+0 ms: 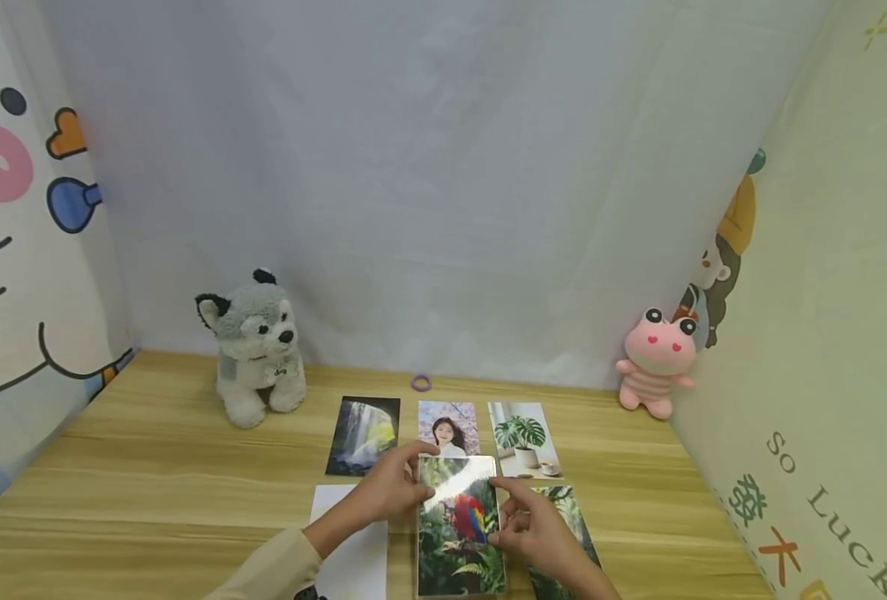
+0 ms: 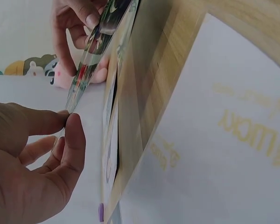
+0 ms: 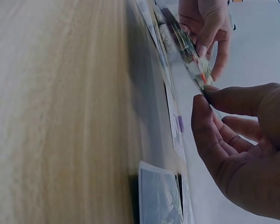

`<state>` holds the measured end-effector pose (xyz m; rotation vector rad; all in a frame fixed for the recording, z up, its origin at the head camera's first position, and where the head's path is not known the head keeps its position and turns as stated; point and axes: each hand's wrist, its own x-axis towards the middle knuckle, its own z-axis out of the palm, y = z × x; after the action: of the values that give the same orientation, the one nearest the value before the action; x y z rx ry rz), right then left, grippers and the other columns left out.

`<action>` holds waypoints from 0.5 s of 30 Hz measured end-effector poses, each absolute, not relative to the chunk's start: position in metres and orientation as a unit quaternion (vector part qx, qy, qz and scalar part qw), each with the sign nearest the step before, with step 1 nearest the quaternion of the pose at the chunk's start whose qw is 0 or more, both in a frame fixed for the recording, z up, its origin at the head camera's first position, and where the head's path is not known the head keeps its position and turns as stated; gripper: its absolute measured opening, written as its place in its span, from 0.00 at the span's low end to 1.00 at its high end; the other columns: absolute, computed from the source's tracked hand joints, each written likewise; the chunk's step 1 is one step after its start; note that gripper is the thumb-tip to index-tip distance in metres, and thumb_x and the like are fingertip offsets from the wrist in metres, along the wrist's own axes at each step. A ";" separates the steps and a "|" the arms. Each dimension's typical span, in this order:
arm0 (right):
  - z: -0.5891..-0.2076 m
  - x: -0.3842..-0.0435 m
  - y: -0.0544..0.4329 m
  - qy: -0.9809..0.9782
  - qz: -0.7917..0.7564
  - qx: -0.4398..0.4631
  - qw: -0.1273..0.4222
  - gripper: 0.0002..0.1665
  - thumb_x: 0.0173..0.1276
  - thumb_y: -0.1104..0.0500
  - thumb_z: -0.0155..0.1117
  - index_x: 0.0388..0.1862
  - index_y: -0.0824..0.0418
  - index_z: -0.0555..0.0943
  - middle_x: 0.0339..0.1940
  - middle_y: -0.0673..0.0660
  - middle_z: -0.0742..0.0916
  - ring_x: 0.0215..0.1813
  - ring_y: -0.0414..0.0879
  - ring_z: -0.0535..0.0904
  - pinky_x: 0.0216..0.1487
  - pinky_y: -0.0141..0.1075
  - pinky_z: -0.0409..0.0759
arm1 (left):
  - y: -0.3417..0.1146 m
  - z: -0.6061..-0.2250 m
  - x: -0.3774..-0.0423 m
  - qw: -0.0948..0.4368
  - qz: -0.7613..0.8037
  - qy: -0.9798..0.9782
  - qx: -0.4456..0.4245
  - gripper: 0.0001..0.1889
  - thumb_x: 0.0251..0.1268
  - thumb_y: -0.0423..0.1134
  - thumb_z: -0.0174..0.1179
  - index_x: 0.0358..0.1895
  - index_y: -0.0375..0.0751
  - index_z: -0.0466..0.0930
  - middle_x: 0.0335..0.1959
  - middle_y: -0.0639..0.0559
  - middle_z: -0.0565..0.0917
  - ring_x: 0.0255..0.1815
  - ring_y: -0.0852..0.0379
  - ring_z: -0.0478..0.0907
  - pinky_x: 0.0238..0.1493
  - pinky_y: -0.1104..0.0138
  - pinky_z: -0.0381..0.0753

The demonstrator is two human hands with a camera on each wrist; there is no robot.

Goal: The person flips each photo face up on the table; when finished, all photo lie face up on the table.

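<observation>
My left hand and right hand hold a glossy parrot photo by its two long edges, thumbs and fingertips pinching it. A clear shiny border shows around the print. In the left wrist view the photo appears nearly edge-on, raised off the table. The right wrist view has it tilted too, the right hand pinching the near edge. Under the left forearm lies a white sheet, partly covered. A green jungle photo is partly hidden by the right hand.
Behind the hands lie a waterfall photo, a portrait photo overlapped by the held one, and a potted-plant photo. A purple ring sits near the curtain. A plush husky and a pink plush toy stand at the back.
</observation>
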<state>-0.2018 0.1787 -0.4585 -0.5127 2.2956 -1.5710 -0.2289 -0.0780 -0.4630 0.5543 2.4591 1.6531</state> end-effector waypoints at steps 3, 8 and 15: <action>-0.459 -0.201 0.181 0.796 -0.553 -0.180 0.168 0.42 0.62 0.72 0.68 0.73 0.74 0.62 0.33 0.55 0.78 0.25 0.39 0.77 0.26 0.32 0.78 | -0.079 -0.464 -0.231 0.058 0.543 0.816 0.191 0.25 0.61 0.24 0.64 0.63 0.29 0.74 0.25 0.50 0.73 0.13 0.59 0.76 0.17 0.68 0.76; -0.460 -0.201 0.182 0.808 -0.531 -0.187 0.171 0.41 0.61 0.71 0.69 0.72 0.75 0.64 0.30 0.55 0.79 0.24 0.39 0.78 0.26 0.33 0.81 | -0.077 -0.464 -0.231 0.058 0.513 0.835 0.190 0.23 0.60 0.26 0.65 0.61 0.31 0.77 0.20 0.50 0.74 0.13 0.56 0.77 0.18 0.65 0.77; -0.460 -0.199 0.181 0.829 -0.499 -0.182 0.177 0.40 0.58 0.71 0.72 0.69 0.75 0.68 0.26 0.54 0.81 0.21 0.43 0.80 0.24 0.35 0.83 | -0.074 -0.464 -0.228 0.058 0.472 0.858 0.193 0.22 0.55 0.26 0.69 0.56 0.31 0.80 0.14 0.53 0.73 0.11 0.59 0.73 0.18 0.68 0.71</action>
<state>-0.1987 0.1813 -0.4597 -0.5155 2.3465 -1.4113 -0.2275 -0.0741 -0.4645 0.5845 2.6021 1.4303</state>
